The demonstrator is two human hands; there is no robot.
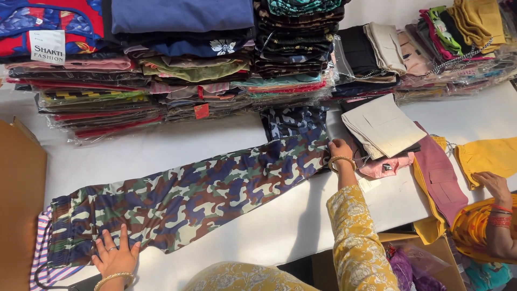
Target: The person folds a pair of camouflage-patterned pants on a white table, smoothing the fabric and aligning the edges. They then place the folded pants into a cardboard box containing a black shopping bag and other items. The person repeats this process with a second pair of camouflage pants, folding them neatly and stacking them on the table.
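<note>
Pressing flat-open on the waist end of the camouflage trousers [188, 194] stretched across the table [269, 231], the left hand [114, 257] anchors them while the right hand [340, 149] pinches the hem, which could drag sideways and wrinkle.

Matt camouflage cloth trousers [183, 194] lie below glossy clear-plastic-wrapped folded garment stacks [177, 81], on a smooth matt white table [269, 231].
</note>
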